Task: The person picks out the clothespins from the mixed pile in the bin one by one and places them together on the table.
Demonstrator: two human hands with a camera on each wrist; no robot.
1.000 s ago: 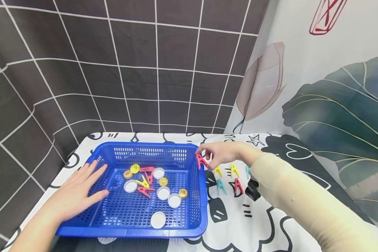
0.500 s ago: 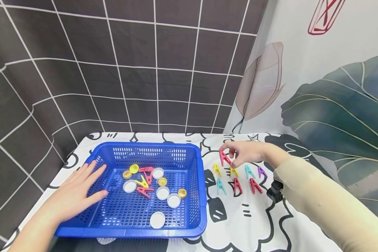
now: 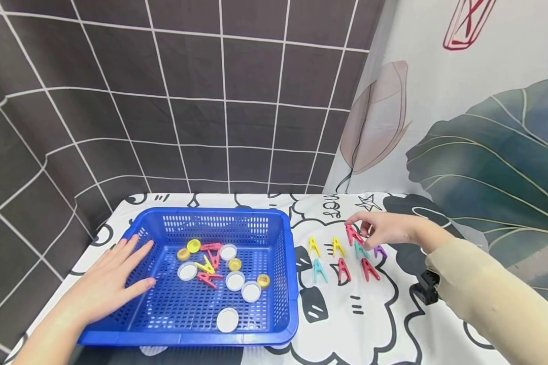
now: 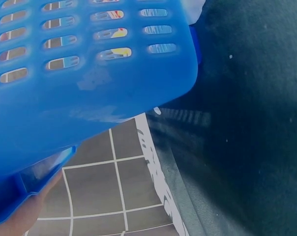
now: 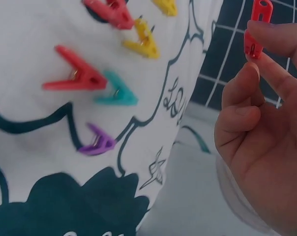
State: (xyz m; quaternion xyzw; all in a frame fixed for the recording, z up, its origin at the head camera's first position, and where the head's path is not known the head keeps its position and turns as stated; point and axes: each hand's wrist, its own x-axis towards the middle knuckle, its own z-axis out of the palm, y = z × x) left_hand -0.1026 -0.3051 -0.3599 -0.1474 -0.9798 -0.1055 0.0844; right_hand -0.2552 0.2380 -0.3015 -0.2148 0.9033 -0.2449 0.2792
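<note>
My right hand (image 3: pixel 388 228) pinches a red clothespin (image 3: pixel 352 234) between thumb and index finger, above the cloth. In the right wrist view that red clothespin (image 5: pixel 261 11) hangs well apart from the others. Below the hand lie a teal clothespin (image 3: pixel 359 249), partly covered, a purple clothespin (image 3: pixel 380 251) and a red clothespin (image 3: pixel 369 269). With fingers spread and straight, my left hand (image 3: pixel 105 279) rests on the left side of a blue plastic basket (image 3: pixel 187 338). The left wrist view mostly shows the basket's outer wall (image 4: pixel 89 103).
Inside the basket lie several white caps (image 3: pixel 228 320), yellow caps (image 3: pixel 194 246), red clothespins (image 3: pixel 208 279) and a yellow clothespin (image 3: pixel 204 265). Two yellow clothespins (image 3: pixel 338 247), a teal clothespin (image 3: pixel 318 271) and a red clothespin (image 3: pixel 343 270) lie right of the basket. A dark tile-patterned curtain (image 3: pixel 182 121) hangs behind.
My right hand has carried the red clothespin rightward from above the basket's right rim to above the clothespins on the cloth. The left hand stays on the basket.
</note>
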